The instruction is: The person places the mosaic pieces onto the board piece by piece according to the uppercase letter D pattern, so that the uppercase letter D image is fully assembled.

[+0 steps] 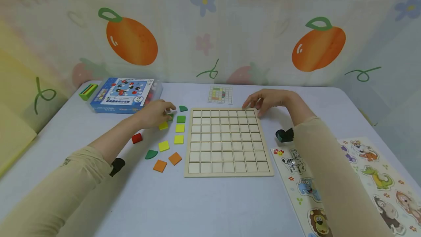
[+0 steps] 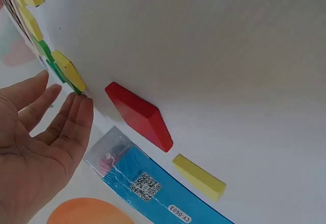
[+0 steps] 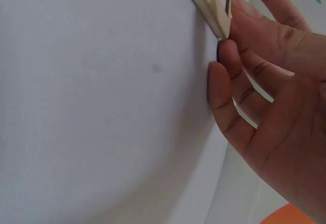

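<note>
Wooden grid (image 1: 234, 137); box (image 1: 115, 108) with red contents (image 1: 149, 97)

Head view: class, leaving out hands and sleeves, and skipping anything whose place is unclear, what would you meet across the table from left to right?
Lime-green striped block → blue molecular-model box → right-hand orange square tile → wooden grid board → animal puzzle board.

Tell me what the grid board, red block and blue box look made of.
The grid board looks like matte wood, its frame pale tan. The red block: smooth wood or plastic; its even colour hides which. The blue box: likely printed card around shiny, see-through plastic.
</note>
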`<state>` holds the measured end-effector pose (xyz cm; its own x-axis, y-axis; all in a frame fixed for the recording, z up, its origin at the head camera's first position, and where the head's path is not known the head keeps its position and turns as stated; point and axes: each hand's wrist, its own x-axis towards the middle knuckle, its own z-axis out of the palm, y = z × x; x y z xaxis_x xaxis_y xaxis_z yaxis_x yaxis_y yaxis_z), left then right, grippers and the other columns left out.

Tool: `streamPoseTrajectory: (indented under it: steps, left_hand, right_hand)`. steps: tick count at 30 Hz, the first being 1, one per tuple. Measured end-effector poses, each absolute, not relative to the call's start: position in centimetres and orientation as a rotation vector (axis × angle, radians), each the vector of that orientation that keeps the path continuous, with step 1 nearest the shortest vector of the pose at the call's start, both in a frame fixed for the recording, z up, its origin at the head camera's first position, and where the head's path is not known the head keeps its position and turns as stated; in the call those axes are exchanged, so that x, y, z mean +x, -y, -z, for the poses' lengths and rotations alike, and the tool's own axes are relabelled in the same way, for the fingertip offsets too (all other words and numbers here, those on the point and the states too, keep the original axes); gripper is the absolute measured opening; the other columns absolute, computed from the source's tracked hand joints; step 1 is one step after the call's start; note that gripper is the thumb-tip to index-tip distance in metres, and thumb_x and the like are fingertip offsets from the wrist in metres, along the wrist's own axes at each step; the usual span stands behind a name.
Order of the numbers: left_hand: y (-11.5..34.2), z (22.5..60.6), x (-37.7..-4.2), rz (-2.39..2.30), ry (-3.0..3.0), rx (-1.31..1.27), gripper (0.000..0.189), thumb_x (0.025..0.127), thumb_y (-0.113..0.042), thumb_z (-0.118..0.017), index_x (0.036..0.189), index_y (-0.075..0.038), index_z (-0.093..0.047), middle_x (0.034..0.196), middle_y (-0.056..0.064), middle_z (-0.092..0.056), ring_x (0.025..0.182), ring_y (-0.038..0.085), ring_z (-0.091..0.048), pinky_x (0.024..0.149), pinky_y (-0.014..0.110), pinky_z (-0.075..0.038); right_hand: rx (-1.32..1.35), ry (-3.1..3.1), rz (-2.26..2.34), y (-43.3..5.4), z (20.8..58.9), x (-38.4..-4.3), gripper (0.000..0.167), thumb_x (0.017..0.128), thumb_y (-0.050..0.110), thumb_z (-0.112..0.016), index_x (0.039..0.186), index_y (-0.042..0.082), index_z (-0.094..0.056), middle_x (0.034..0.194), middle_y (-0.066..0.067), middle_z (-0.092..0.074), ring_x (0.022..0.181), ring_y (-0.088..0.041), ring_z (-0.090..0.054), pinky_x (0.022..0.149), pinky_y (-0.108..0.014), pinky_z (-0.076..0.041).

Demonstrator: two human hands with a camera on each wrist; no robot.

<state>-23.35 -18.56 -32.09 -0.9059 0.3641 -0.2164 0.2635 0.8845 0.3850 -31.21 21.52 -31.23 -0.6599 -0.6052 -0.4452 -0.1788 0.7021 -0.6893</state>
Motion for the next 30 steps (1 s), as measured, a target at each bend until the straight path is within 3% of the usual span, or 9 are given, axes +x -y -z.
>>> streamPoseTrajectory:
  steps: [10,15,20,30]
  left_hand:
    - [18.89,32.60,-23.71,-0.500,-2.789,0.485,0.038,0.096,-0.006,-0.057,0.134,-0.003,-0.058,0.124,0.021,-0.060,0.107,0.032,-0.054,0.095,0.043,-0.052]
    - [18.98,32.65,-23.84,-0.519,-2.788,0.482,0.038,0.095,-0.007,-0.061,0.133,-0.004,-0.059,0.119,0.019,-0.062,0.102,0.029,-0.053,0.089,0.038,-0.053]
    - [19.09,32.68,-23.90,-0.562,-2.774,0.464,0.036,0.092,-0.009,-0.067,0.127,-0.004,-0.063,0.117,0.018,-0.063,0.103,0.030,-0.055,0.091,0.038,-0.054]
    - [18.67,32.91,-24.03,-0.549,-2.807,0.443,0.031,0.091,-0.005,-0.067,0.121,0.001,-0.063,0.115,0.018,-0.064,0.102,0.030,-0.055,0.094,0.040,-0.054]
  right_hand:
    - [-0.636,-2.256,0.671,-21.63,31.52,-30.90,0.070,0.075,0.003,-0.079,0.139,0.019,-0.058,0.127,-0.013,-0.052,0.108,-0.026,-0.047,0.085,-0.031,-0.039]
    - [-0.673,-2.248,0.656,-21.72,31.71,-30.96,0.076,0.074,0.006,-0.081,0.143,0.017,-0.052,0.135,-0.013,-0.052,0.108,-0.025,-0.045,0.086,-0.031,-0.038]
    - [-0.702,-2.249,0.648,-21.77,31.83,-31.04,0.076,0.075,0.006,-0.082,0.144,0.016,-0.052,0.143,-0.012,-0.049,0.107,-0.026,-0.044,0.085,-0.030,-0.038]
    - [-0.691,-2.266,0.664,-21.71,31.96,-31.14,0.075,0.075,0.007,-0.082,0.143,0.016,-0.052,0.141,-0.014,-0.049,0.105,-0.026,-0.043,0.082,-0.030,-0.036]
